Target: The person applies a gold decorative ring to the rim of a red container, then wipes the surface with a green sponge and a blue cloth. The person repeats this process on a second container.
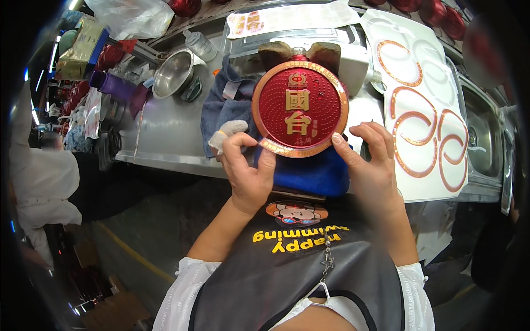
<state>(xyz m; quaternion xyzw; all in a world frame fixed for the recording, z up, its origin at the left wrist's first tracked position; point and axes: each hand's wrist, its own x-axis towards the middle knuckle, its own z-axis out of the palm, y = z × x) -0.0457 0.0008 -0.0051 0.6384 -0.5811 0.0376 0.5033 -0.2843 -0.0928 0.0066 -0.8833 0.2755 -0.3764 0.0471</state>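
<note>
A round, flat red bottle [292,110] with raised gold characters faces up in front of me, its neck at the far side between two dark, worn blocks [323,55]. An orange-gold ring sticker [343,99] runs around its rim. At the lower left of the rim, my left hand [245,165] pinches the sticker's end between thumb and finger; one finger wears a whitish cloth cover [229,132]. My right hand [375,160] rests its thumb on the lower right rim, its other fingers apart and bent beside the bottle. Blue cloth [312,174] lies under the near edge.
Sheets of ring stickers [414,127] lie on the right, by a metal sink [483,132]. Another label sheet [298,21] is at the back. To the left are a blue-grey towel [218,102], a steel bowl [172,74] and a plastic bottle [200,45]. A person's white sleeve [47,176] shows far left.
</note>
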